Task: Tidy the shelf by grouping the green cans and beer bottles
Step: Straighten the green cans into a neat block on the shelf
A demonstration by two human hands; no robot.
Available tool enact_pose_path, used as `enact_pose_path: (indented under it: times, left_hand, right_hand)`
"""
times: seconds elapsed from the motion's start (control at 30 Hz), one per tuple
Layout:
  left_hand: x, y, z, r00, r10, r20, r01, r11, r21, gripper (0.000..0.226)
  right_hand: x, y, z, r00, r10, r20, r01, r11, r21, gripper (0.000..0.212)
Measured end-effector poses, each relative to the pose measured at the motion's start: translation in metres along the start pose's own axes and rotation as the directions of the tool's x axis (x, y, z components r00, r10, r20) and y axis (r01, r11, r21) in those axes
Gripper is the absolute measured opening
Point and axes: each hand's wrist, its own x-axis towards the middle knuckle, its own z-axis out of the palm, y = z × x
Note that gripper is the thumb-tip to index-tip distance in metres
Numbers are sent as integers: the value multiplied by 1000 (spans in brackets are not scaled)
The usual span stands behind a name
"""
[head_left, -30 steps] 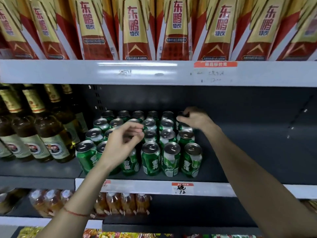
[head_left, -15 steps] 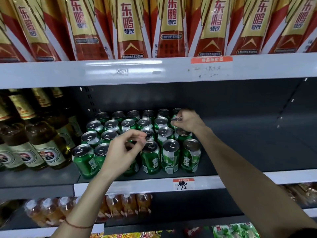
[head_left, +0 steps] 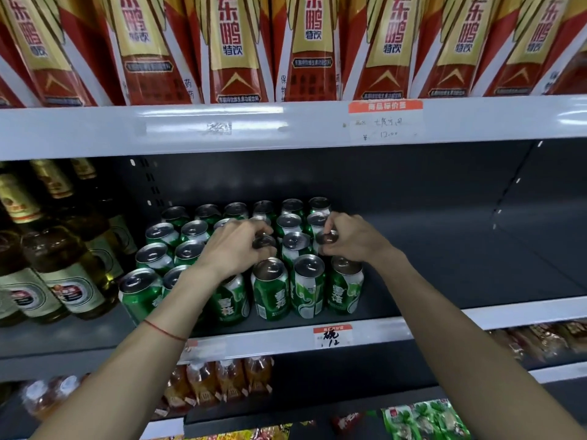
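Several green cans (head_left: pixel 273 290) with silver tops stand packed in rows on the middle shelf (head_left: pixel 413 328). Brown beer bottles (head_left: pixel 63 274) with gold foil necks stand to their left. My left hand (head_left: pixel 232 249) reaches over the block and its fingers close on the top of a green can (head_left: pixel 263 241) in the second row. My right hand (head_left: pixel 349 238) grips the rim of another green can (head_left: pixel 328 238) at the right edge of the block, in the second row.
The upper shelf carries red-and-gold drink cartons (head_left: pixel 235 49) above a price tag (head_left: pixel 386 120). Right of the cans the dark shelf floor (head_left: pixel 476 265) is bare. A lower shelf holds orange drink bottles (head_left: pixel 222 379) and snack packets (head_left: pixel 422 417).
My left hand has moved forward and right, from hovering over the front cans to a can top in the second row. My right hand has drawn back from the rear row to a nearer can.
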Motion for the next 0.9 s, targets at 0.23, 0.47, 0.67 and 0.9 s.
enact_pose_path:
  times: [0.23,0.47,0.67,0.9]
  left_hand:
    - [16,2,-6,989,-93,117,85,993,78,59]
    - [16,-2,4,992,-121,45,120,992,28,49]
    - [8,-7,-2,994,-95,58,100,992,-74,61]
    - [-24,-73,-38,973,-212,-92,207,976,-68,50]
  right_hand:
    - [-6,-3,0,1000,25,-10,-25,1000,15,39]
    - [-12,-7,1,999,14,-43,-12,999,39,40]
    - [-13,-11,-2,1000,18,-10,-18,1000,-1,44]
    - [4,-87,14,960,-278,-17,276,957,-90,44]
